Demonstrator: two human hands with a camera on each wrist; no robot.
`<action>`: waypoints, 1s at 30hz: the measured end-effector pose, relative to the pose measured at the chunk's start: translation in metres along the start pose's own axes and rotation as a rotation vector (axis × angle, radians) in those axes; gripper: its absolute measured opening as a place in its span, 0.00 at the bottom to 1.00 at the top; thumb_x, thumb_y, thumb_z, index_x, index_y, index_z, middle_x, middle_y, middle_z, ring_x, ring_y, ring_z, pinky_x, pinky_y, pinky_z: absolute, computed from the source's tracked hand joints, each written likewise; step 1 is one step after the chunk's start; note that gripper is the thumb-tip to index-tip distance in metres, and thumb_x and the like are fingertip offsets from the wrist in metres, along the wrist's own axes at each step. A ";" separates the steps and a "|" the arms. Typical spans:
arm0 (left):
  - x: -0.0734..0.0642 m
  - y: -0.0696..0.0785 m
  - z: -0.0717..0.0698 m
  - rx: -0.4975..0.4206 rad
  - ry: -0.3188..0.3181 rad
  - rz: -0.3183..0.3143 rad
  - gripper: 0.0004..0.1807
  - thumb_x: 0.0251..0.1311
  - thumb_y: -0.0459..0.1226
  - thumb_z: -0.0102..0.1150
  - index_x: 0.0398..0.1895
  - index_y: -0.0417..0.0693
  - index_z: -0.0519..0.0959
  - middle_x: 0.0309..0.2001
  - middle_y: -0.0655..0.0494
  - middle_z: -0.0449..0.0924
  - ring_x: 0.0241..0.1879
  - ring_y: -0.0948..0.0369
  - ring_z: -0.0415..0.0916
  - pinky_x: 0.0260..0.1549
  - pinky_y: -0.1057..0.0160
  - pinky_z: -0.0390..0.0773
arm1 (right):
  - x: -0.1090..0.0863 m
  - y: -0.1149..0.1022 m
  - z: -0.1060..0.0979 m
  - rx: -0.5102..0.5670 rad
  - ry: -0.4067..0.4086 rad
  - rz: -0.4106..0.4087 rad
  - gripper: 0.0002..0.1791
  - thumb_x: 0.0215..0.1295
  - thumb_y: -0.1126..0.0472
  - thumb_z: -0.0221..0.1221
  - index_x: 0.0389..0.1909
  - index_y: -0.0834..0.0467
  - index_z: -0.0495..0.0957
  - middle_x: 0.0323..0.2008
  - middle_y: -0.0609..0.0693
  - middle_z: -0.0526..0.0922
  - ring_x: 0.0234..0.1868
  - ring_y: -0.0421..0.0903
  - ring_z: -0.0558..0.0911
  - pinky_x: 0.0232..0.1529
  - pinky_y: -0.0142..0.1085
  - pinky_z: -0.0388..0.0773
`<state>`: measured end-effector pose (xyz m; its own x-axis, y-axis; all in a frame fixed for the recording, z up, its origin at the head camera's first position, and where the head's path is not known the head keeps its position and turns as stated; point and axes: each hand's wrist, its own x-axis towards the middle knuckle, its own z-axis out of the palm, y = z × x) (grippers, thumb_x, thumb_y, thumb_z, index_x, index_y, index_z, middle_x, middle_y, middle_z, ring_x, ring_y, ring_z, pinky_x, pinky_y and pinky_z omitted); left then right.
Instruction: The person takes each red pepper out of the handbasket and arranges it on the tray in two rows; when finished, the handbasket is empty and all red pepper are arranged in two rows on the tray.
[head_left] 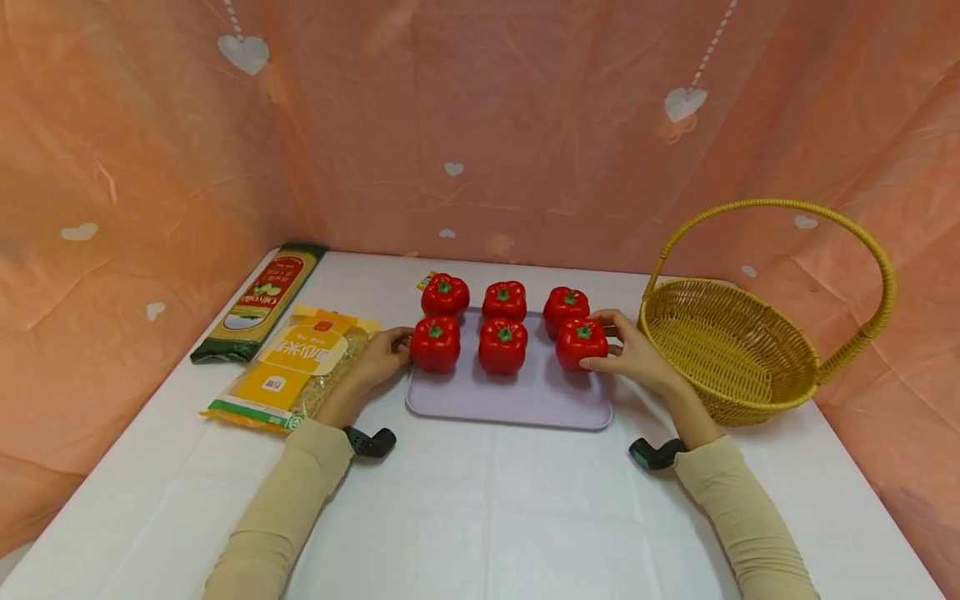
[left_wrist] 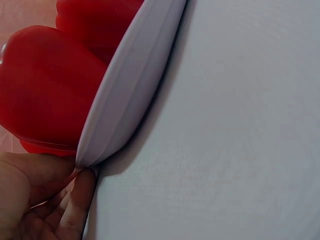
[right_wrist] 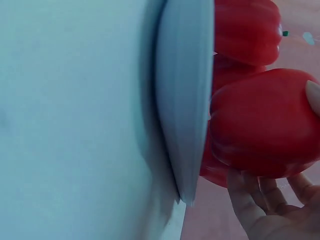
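Several red bell peppers with green stems stand in two rows on a pale lilac tray [head_left: 510, 408]. At the tray's left edge, my left hand [head_left: 386, 354] pinches the rim [left_wrist: 117, 95] between thumb and fingers, beside the front left bell pepper [head_left: 435, 346]. My right hand [head_left: 637, 354] grips the front right bell pepper [head_left: 581, 343], with the thumb on one side and fingers on the other. In the right wrist view this bell pepper [right_wrist: 265, 122] is in the fingers, its base at or just above the tray; contact is unclear.
Right of the tray stands a yellow wicker basket [head_left: 806, 350] with a tall arched handle. On the left lie a yellow grain bag [head_left: 300, 367] and a green-and-red packet [head_left: 258, 304]. A small yellow packet [head_left: 425, 281] shows behind the peppers. Pink cloth [head_left: 525, 167] hangs around the table.
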<state>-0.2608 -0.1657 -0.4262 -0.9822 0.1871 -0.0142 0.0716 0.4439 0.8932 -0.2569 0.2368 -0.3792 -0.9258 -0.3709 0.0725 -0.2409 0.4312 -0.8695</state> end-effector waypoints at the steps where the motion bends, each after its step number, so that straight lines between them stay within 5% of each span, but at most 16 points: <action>1: 0.000 0.000 0.000 0.003 0.000 0.002 0.23 0.59 0.24 0.45 0.59 0.26 0.65 0.41 0.41 0.72 0.38 0.55 0.67 0.36 0.67 0.73 | 0.000 0.001 0.001 -0.007 0.003 -0.004 0.38 0.49 0.63 0.68 0.59 0.63 0.59 0.58 0.58 0.65 0.57 0.55 0.67 0.56 0.43 0.71; 7: -0.001 0.002 0.000 -0.006 -0.006 0.000 0.23 0.59 0.24 0.44 0.59 0.26 0.65 0.40 0.41 0.72 0.37 0.55 0.66 0.35 0.68 0.72 | 0.002 0.002 0.006 -0.059 0.018 0.001 0.39 0.48 0.59 0.70 0.58 0.63 0.60 0.56 0.60 0.66 0.56 0.58 0.68 0.56 0.52 0.70; 30: -0.001 0.000 0.000 -0.014 -0.006 0.012 0.23 0.58 0.24 0.45 0.59 0.26 0.66 0.39 0.42 0.72 0.37 0.55 0.66 0.36 0.68 0.72 | 0.006 0.001 0.011 -0.102 -0.026 0.019 0.41 0.47 0.57 0.71 0.59 0.63 0.60 0.57 0.61 0.67 0.56 0.59 0.70 0.52 0.48 0.74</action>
<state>-0.2596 -0.1656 -0.4258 -0.9803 0.1975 -0.0059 0.0810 0.4290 0.8997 -0.2593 0.2260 -0.3855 -0.9232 -0.3820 0.0427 -0.2526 0.5193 -0.8164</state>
